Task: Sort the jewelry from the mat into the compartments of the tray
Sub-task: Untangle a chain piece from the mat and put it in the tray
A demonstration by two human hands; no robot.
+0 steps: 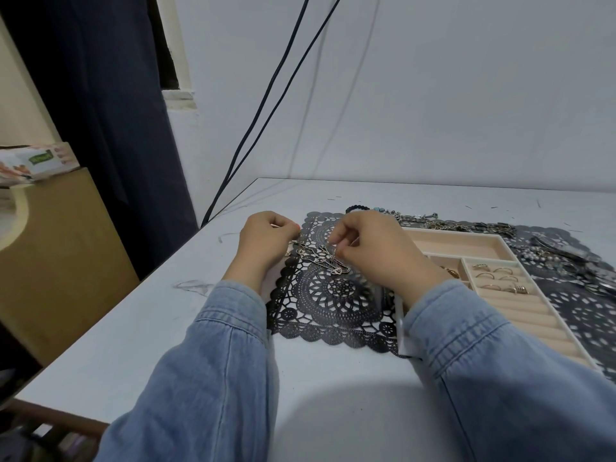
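Nearest the desk's front edge, denim sleeves (213, 368) lead up to a chain (325, 258) pinched between left hand (266, 241) and right hand (373, 251), just over the lace mat (333, 305). Beside it, toward the right edge, several rings (496, 278) are already seated in the tray (493, 240), its far compartment bare. Along the mat's far edge, a heap of jewelry (443, 223) is left unsorted, so the task is judged early.

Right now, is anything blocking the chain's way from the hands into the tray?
Nothing visible does. The chain hangs between the left hand and right hand over the mat; the tray sits open just right.
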